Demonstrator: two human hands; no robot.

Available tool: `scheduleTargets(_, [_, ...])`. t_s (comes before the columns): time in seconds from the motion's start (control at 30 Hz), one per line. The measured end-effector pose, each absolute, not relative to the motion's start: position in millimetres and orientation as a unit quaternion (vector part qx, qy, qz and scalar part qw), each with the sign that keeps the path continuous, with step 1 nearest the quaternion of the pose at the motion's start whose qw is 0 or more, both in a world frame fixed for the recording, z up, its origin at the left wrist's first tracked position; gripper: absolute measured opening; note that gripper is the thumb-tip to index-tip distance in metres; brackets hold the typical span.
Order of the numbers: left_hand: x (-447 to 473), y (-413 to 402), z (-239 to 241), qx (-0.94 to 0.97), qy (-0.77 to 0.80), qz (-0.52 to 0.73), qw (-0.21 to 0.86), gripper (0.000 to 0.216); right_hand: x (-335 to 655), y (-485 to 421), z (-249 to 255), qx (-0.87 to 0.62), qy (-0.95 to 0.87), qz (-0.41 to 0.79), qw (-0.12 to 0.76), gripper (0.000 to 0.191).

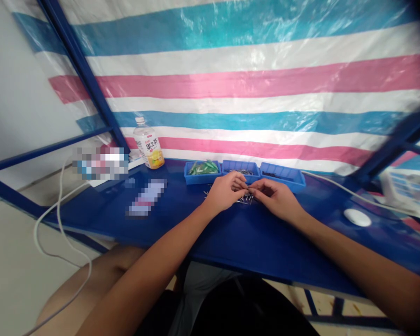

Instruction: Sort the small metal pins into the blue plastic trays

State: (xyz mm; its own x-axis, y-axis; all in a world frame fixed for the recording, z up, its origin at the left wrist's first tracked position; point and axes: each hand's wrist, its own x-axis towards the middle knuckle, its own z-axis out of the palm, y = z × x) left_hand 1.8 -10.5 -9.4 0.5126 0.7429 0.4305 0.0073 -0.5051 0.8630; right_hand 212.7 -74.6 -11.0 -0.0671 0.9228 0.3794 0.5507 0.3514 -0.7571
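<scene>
My left hand (225, 190) and my right hand (275, 196) meet fingertip to fingertip over a small pile of thin metal pins (244, 199) on the blue table (231, 233). Both hands are pinched shut on a small part between them; it is too small to name. Just behind the hands stand three blue trays: the left tray (201, 172) holds green pieces, the middle tray (241, 169) holds metal pins, the right tray (283, 176) holds dark small parts.
A drink bottle (148, 146) stands at the back left of the table. A white oval object (357, 217) lies at the right, a white cable (59, 219) hangs off the left edge. A striped plastic sheet (252, 84) hangs behind on blue frame bars (80, 65).
</scene>
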Motion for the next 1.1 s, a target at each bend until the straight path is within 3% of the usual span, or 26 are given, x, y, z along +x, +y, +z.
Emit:
scheduleTargets(0.43, [1.1, -11.5, -4.8, 0.767, 0.239, 0.439, 0.403, 0.037, 211.7, -73.5, -11.4, -0.510, -0.761, 0.176, 0.360, 0.031])
scheduleTargets(0.53, [0.9, -10.6, -5.2, 0.780, 0.256, 0.438, 0.367, 0.040, 213.0, -71.0, -9.7, -0.521, -0.724, 0.224, 0.393, 0.035])
scheduleTargets(0.67, [0.2, -10.7, -4.0, 0.799, 0.276, 0.433, 0.313, 0.029, 220.6, -63.2, -8.1, -0.552, -0.597, 0.313, 0.491, 0.043])
scheduleTargets(0.8, [-1.8, -10.3, -2.7, 0.799, 0.289, 0.439, 0.293, 0.023, 235.7, -55.3, -6.6, -0.594, -0.491, 0.321, 0.550, 0.052])
scheduleTargets(0.93, [-5.9, -7.7, -2.0, 0.820, 0.301, 0.428, 0.232, 0.019, 241.3, -57.2, -5.1, -0.619, -0.585, 0.211, 0.480, 0.051])
scheduleTargets(1.1, [-10.5, -5.9, -1.8, 0.839, 0.309, 0.418, 0.161, 0.023, 221.7, -68.1, -6.4, -0.469, -0.811, 0.056, 0.345, 0.023])
